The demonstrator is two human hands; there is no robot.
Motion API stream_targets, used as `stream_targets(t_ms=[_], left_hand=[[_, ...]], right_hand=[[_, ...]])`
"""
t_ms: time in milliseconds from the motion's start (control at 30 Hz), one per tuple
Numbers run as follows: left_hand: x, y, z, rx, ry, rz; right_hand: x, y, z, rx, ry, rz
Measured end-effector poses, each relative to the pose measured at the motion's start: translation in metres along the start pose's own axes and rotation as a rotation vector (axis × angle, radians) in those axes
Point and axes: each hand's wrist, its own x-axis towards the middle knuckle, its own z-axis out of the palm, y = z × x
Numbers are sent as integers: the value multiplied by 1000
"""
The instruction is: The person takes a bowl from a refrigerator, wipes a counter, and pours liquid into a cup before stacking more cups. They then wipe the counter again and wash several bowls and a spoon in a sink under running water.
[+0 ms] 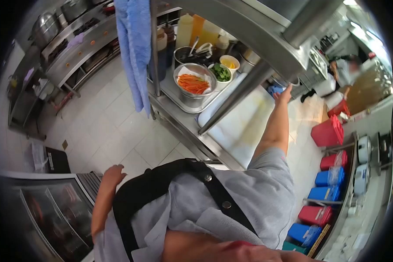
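Observation:
My right hand (284, 94) reaches out over the far end of a white cutting board (236, 126), its fingers apart. Right by its fingertips are a blue cloth (274, 90) and the edge of a round metal bowl (285, 81). Low on the other side, my left hand (114, 174) hangs free beside my body, loosely open and holding nothing. On a metal tray (192, 107) along the board stands a steel bowl (194, 98) of carrot strips (193, 84) on white paper. Green leaves (221, 73) fill a small container behind it.
Sauce bottles (184, 30) and a bowl of yellow pieces (229, 62) stand behind the tray. A steel post (236, 96) crosses before the board; a blue towel (134, 52) hangs left. Stoves (81, 52) line the far left. Another person (347, 72) is at the upper right, near red bins (327, 132).

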Motion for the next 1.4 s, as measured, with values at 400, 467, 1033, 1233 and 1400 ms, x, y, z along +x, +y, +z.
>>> stream_targets(t_ms=[400,467,1033,1233,1400], left_hand=[[19,93,-31,-235,47,-58],[21,98,-29,-226,38,-37],[84,16,-57,-130,-53,345],[89,-81,-70,31,-151,308],[110,-126,-69,91,-256,441]], right_hand=[[103,9,81,256,-254,367],[105,9,83,284,-247,363],[-16,-19,-100,378,-123,182],[-219,-15,-227,194,0,176],[-393,33,-336,-80,1,247]])
